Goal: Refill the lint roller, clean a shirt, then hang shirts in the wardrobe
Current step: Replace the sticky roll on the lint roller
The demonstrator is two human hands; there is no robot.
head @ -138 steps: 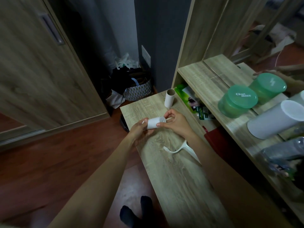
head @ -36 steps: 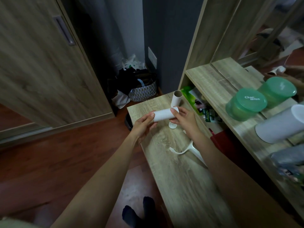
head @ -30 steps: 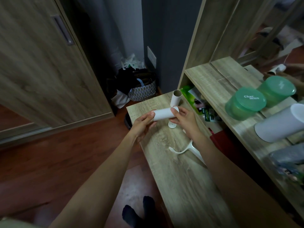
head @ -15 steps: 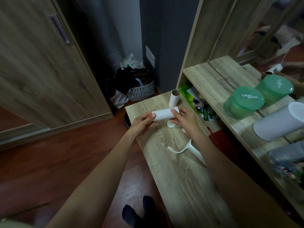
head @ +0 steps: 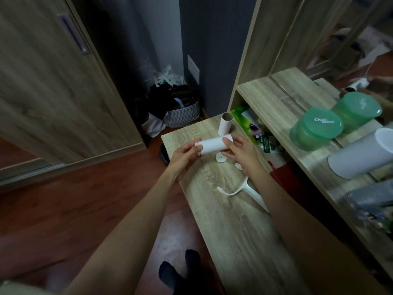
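A white lint roll (head: 212,145) lies sideways in the air above the low wooden bench (head: 234,220). My left hand (head: 184,156) pinches its left end and my right hand (head: 240,154) grips its right end. Under the roll a small white round cap (head: 221,158) rests on the bench. The white lint roller handle (head: 240,191) lies on the bench below my right wrist, partly hidden by my forearm. An empty cardboard core (head: 225,123) stands upright at the bench's far end.
A wooden shelf unit (head: 276,107) stands on the right with two green tubs (head: 316,128) and a white cylinder (head: 361,154). Packets (head: 265,141) fill the lower shelf. A basket of bags (head: 180,111) sits in the corner. The wardrobe door (head: 42,81) is on the left.
Earlier the roll was short between my hands; it now shows at full length and the round cap lies on the bench. Over the last second my hands have hardly moved.
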